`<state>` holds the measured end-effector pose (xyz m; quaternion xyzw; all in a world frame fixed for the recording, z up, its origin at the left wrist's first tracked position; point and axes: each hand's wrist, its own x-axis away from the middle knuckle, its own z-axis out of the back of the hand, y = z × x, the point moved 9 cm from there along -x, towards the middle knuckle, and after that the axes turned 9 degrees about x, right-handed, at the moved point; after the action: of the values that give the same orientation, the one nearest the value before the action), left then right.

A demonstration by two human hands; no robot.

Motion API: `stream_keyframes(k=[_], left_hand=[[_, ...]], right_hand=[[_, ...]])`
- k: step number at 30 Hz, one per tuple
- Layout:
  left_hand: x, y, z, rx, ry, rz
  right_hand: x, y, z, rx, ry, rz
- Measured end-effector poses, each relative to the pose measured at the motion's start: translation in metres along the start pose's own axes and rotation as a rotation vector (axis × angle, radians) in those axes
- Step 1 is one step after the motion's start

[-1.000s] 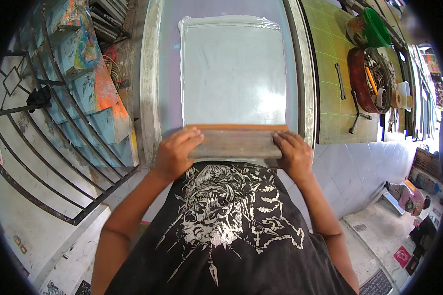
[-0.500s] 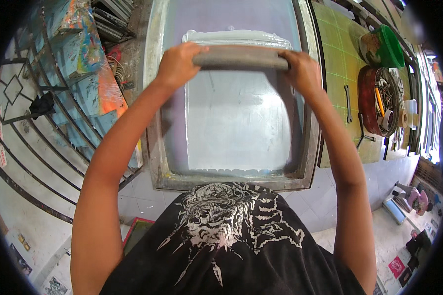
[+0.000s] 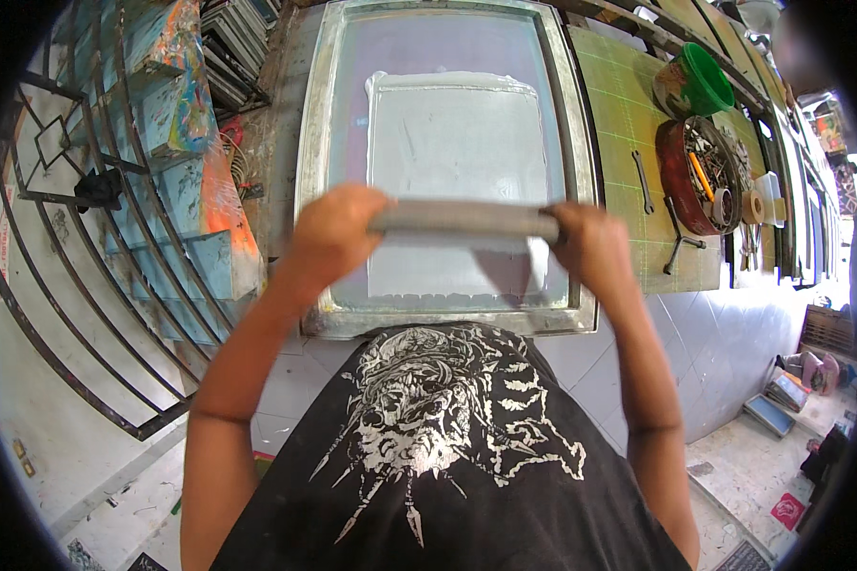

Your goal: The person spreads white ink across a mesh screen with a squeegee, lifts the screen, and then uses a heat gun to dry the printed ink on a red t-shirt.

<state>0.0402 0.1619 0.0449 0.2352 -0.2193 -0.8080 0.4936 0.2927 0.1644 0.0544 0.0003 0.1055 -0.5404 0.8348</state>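
Note:
Both my hands grip a long squeegee [image 3: 462, 218] held level across a screen in a metal frame [image 3: 448, 319]. My left hand [image 3: 338, 228] is closed on its left end, and my right hand [image 3: 588, 243] on its right end; both are slightly blurred. A pale grey layer of ink [image 3: 452, 133] covers a rectangle on the screen, with a thicker ridge along its far edge. The squeegee is over the lower half of this rectangle, casting a shadow; I cannot tell whether its blade touches the mesh.
Right: green gridded board [image 3: 605, 114] with green bucket [image 3: 705, 81], red tin of tools [image 3: 678, 181], spanner [image 3: 643, 181], cross wrench [image 3: 674, 243], tape roll [image 3: 754, 206]. Left: metal railing [image 3: 143, 419], paint-stained blue steps [image 3: 162, 266], stacked frames [image 3: 233, 57]. Below right: items on the floor [image 3: 771, 414].
The squeegee first went from the near edge up to the far end, then came back toward my body with both hands on it. The view has also shifted.

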Motion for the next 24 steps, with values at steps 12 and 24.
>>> stream_keyframes(k=[12, 24], left_hand=[[0.095, 0.045, -0.061, 0.004, -0.102, -0.004], [0.093, 0.04, -0.058, 0.012, -0.074, -0.021]], right_hand=[[0.114, -0.042, -0.038, -0.127, 0.035, 0.02], [0.102, -0.039, -0.043, -0.127, 0.017, 0.03]])
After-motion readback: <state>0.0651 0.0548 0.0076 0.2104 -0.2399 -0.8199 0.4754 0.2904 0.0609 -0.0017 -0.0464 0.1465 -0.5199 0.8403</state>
